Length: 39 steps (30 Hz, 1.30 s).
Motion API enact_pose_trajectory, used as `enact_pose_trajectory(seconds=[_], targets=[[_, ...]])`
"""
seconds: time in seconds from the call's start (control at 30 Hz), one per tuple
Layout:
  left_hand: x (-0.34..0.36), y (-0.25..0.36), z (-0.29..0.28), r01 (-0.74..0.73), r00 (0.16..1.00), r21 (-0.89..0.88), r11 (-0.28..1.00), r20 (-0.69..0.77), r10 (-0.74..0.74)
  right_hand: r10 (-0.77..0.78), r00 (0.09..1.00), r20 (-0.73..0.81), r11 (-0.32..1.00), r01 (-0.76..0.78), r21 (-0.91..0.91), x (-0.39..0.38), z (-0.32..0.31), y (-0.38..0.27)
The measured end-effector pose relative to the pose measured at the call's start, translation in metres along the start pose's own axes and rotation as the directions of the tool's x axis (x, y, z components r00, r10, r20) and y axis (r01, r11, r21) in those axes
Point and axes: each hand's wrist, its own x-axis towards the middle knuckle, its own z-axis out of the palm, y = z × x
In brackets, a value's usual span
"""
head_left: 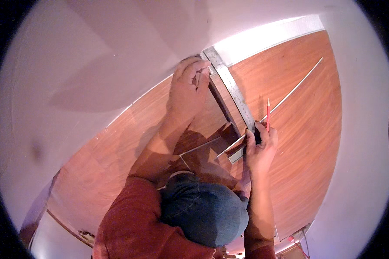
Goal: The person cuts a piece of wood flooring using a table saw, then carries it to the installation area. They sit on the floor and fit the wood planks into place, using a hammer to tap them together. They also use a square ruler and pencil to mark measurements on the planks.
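A flat metal ruler (230,87) lies slantwise over an orange-brown wood-grain panel (302,95), its far end against the pale wall. My left hand (190,82) is closed, with bent fingers gripping the ruler's upper end; part of that grip is hidden. At the lower end, my right hand (262,149) pinches the ruler between thumb and fingers. The same hand also holds a red pencil (268,115), point upward. A dark narrow edge (222,103) runs beside the ruler, and a thin pale strip (297,86) passes under the right fingers.
A pale wall (116,43) curves along the far and left sides of the panel, with another pale surface (358,108) at the right. A blue cap (203,211) and red-sleeved shoulder (129,216) cover the lower middle. A cable (306,244) shows at the lower right.
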Motion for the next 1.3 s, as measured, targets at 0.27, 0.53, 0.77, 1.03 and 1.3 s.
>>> enact_pose_trajectory(seconds=[0.27, 0.53, 0.77, 1.03, 1.3], targets=[[0.014, 0.020, 0.007, 0.426, 0.900, -0.024, 0.904, 0.115, -0.421, 0.124, 0.990, 0.061, 0.991, -0.127, 0.034, 0.003, -0.006, -0.005], [0.018, 0.028, 0.022, 0.482, 0.876, -0.068, 0.873, 0.061, -0.479, 0.194, 0.979, 0.068, 0.978, -0.198, 0.072, 0.004, -0.005, -0.008], [0.016, 0.027, 0.026, 0.465, 0.885, -0.044, 0.884, 0.045, -0.464, 0.178, 0.981, 0.075, 0.977, -0.186, 0.103, 0.005, -0.005, -0.006], [0.015, 0.026, 0.025, 0.490, 0.870, -0.066, 0.869, 0.092, -0.484, 0.180, 0.981, 0.070, 0.978, -0.186, 0.092, 0.005, -0.005, -0.006], [0.019, 0.046, 0.020, 0.499, 0.866, -0.078, 0.863, 0.071, -0.495, 0.031, 0.997, -0.066, 0.965, -0.012, 0.261, 0.008, -0.011, -0.037]])
